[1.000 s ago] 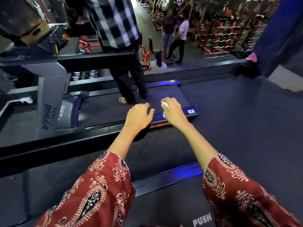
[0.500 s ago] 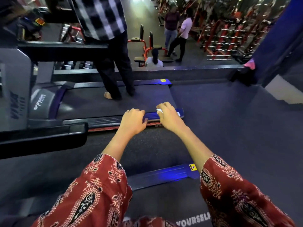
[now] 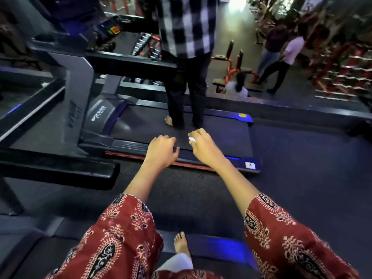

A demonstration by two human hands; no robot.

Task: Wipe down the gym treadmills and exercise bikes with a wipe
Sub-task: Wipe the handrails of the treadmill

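White wipe [image 3: 192, 139] pinched in right fingers [image 3: 199, 134], seemingly mid-wipe on belt [image 3: 225, 135]; left fingers [image 3: 167, 139] loose, empty. Next: press, sweep across.

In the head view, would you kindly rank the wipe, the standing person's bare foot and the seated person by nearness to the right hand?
1. The wipe, pinched in the right hand.
2. The bare foot, ahead and left on the treadmill belt.
3. The seated person, beyond the treadmill, farthest.
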